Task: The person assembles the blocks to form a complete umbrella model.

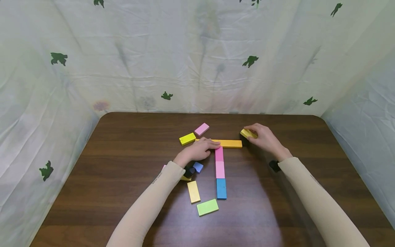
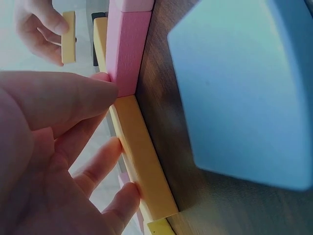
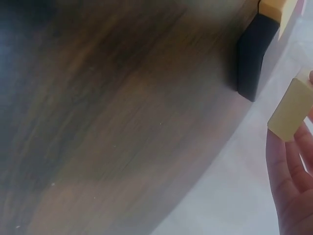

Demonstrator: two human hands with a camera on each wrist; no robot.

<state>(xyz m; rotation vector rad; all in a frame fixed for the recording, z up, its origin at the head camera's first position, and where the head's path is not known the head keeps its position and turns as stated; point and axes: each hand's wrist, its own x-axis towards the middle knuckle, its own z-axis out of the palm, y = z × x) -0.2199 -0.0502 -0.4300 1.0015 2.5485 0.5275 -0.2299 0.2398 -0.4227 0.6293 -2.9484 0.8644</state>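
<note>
Right hand [image 1: 264, 138] pinches pale-yellow block [image 1: 248, 133], just past right end of orange bar [image 1: 232, 144]; left hand [image 1: 200, 150], fingers spread, touches bar. Block probably light, stiff, sturdy; grip opposite edges.

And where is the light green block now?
In the head view, the light green block lies on the table, below and slightly left of the blue block that adjoins a pink block.

The head camera peers forward and down over the table [image 1: 92, 164], from high and farthest off. Close in, the left wrist's looks along the left hand [image 2: 44, 161], the right wrist's across the table; both catch the right hand [image 3: 293, 196], at ten and four o'clock respectively.
</note>
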